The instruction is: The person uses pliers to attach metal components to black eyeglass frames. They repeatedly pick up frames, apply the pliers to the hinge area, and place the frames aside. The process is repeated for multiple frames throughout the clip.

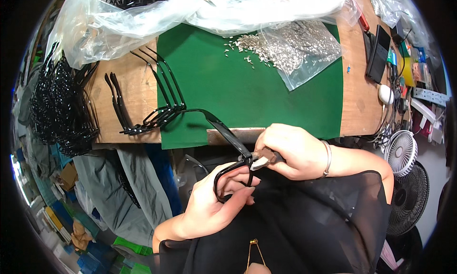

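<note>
A: How is the working surface arranged?

B: A wooden tabletop point(359, 100) is covered at its centre by a green mat point(214, 78). Small silvery pieces point(250, 43) are scattered on the mat beside a clear bag point(300, 52), in which many more are contained. The far edge is overlaid with crumpled plastic sheeting point(266, 7). At the left, a row of black spectacle frames point(157, 117) is set partly on wood and partly on the mat, and a dense bundle of black frames point(59, 107) is seen farther out.

A: Where is the frame being handled?

B: The held frame point(227, 134) is positioned at the near edge, with one temple arm extended over the mat. Its rim is gripped by the left hand point(209, 202), whose fingers are curled closely about it. A hand tool point(267, 155) is enclosed by the right hand's point(297, 152) folded fingers; its metal tip is placed at the hinge corner, though contact cannot be told.

A: What is shown of the room?

B: At the right, a dark phone point(378, 55) is placed near tangled cables point(390, 116); below, a white fan point(401, 152) and a black fan point(407, 197) are seen. Grey cloth point(143, 183) is draped at the lower left, above green crates point(133, 245).
</note>
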### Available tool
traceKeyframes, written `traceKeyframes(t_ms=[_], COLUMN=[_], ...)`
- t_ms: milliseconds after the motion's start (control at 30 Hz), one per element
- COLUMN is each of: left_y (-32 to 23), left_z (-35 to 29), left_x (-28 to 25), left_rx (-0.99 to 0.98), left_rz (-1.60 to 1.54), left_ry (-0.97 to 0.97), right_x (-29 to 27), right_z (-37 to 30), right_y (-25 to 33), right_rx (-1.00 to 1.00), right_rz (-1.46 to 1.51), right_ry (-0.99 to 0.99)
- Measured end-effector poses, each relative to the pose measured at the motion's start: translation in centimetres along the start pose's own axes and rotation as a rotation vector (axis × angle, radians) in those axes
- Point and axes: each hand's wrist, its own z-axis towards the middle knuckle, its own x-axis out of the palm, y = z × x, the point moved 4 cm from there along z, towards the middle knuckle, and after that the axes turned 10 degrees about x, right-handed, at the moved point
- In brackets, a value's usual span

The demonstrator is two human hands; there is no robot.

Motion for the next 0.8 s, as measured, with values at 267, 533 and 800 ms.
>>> traceKeyframes(t_ms=[267,533,800], left_y=[-1.0,-0.3,-0.9], left_z=[0.6,1.5,2.3], left_x=[0.1,-0.6,-5.7], left_rx=[0.257,0.272,0.079], left_rz=[0.659,0.686,0.474], left_ry=[0.101,0.142,-0.043], right_x=[-0.5,0.2,-0.8], right_z=[0.8,0.7,0.6], right_y=[0.1,-0.9,-1.5], right_rx=[-0.191,-0.129,0.066], right_rz=[-0.187,-0.252,-0.216], right_ry=[-0.013,-0.114,-0.031])
